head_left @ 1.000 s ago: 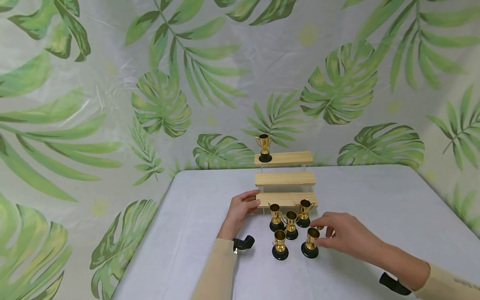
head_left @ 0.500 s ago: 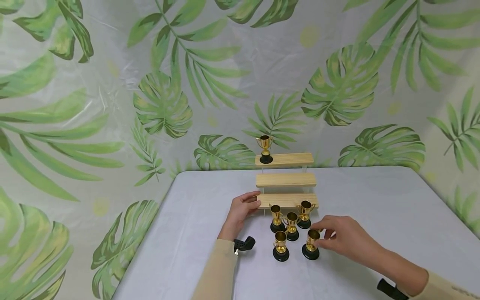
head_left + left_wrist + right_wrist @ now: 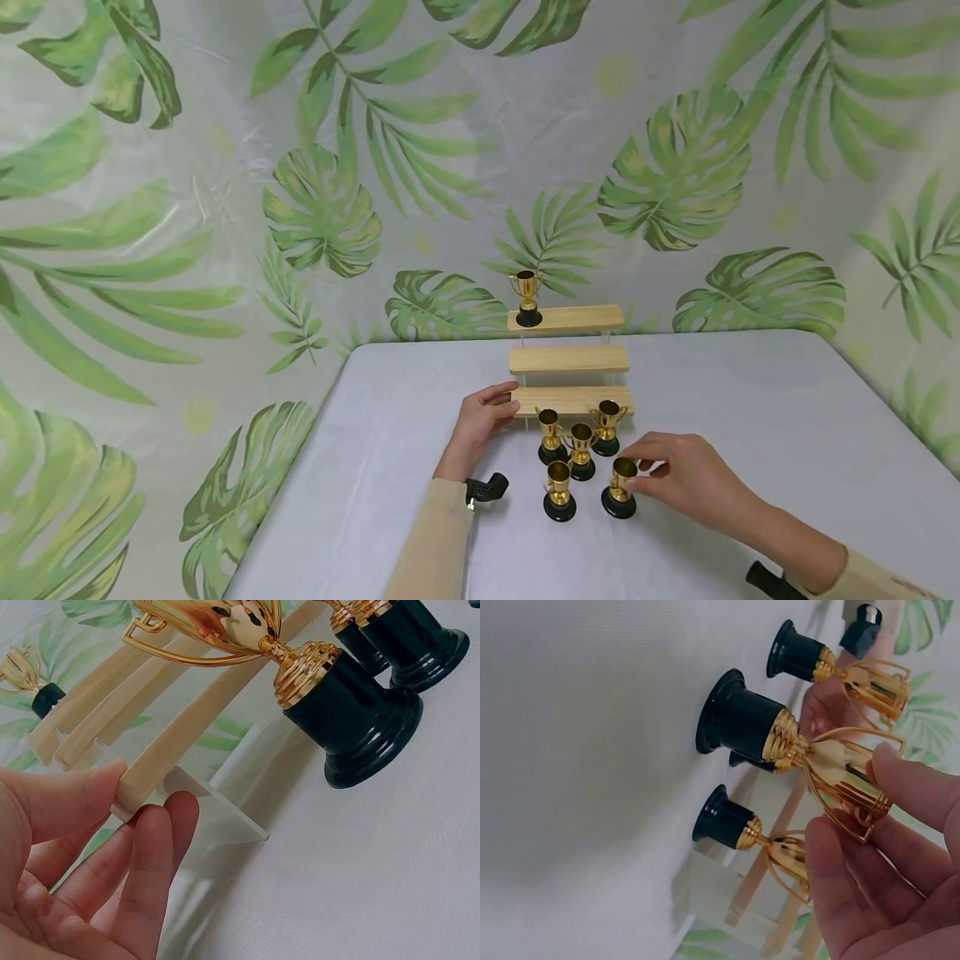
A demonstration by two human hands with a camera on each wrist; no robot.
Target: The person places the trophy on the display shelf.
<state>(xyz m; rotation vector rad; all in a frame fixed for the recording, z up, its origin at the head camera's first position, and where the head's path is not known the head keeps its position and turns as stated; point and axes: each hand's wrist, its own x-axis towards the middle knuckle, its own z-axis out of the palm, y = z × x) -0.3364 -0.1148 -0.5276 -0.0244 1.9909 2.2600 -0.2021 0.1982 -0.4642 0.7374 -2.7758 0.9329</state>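
A three-step wooden stand (image 3: 570, 359) sits at the back of the white table (image 3: 750, 400), with one gold trophy on a black base (image 3: 527, 297) on the left of its top step. Several more gold trophies stand on the table in front of it. My right hand (image 3: 634, 469) pinches the cup of the front right trophy (image 3: 619, 488), which stands upright on the table; thumb and fingers close round its cup (image 3: 847, 776). My left hand (image 3: 504, 402) holds the left end of the lowest step (image 3: 172, 742), thumb (image 3: 71, 796) on the plank end.
The other table trophies cluster tightly: front left (image 3: 558, 491), middle (image 3: 581, 451), back left (image 3: 550, 436), back right (image 3: 606, 427). A leaf-print backdrop (image 3: 337, 192) rises behind and to the left. Bare tabletop lies right of the stand.
My right hand has drawn in slightly and its fingers have settled on the front right trophy's cup. The trophy has stayed on the table. The left hand has not moved.
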